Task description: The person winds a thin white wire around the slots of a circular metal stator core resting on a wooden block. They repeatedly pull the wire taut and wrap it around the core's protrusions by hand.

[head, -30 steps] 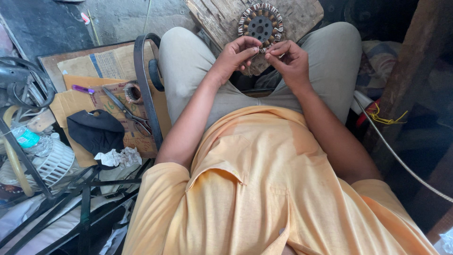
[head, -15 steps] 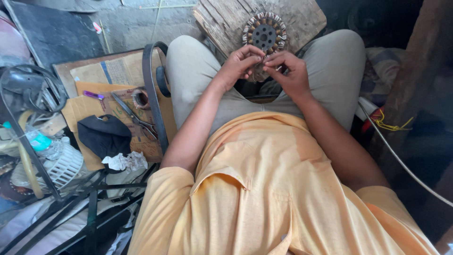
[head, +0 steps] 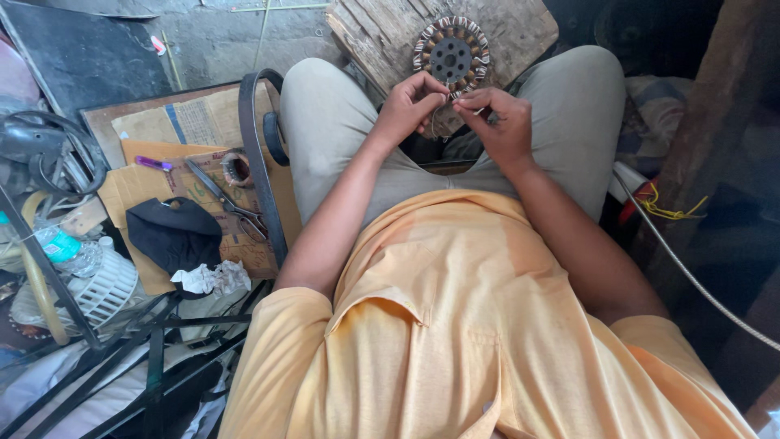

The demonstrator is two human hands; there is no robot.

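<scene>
Cluttered workshop floor, wooden board [head: 382, 32], both hands' fingers pinching thin wire (barely visible) beside wound stator [head: 452, 55].

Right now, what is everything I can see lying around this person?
wound coil ring: one, dark centre with brown and white windings, on the wooden board by the fingertips
wooden board: one, pale brown, past the knees
scissors: one pair, grey metal, on the cardboard
cardboard: several sheets, tan, on the floor to the left
black cloth: one, on the cardboard
crumpled paper: one, white, beside the cloth
tape roll: one, brownish, near the scissors
plastic bottle: one, clear, far left
yellow wire: one bundle, right
left hand: at the ring, pinching fine wire, it seems
right hand: likewise
</scene>
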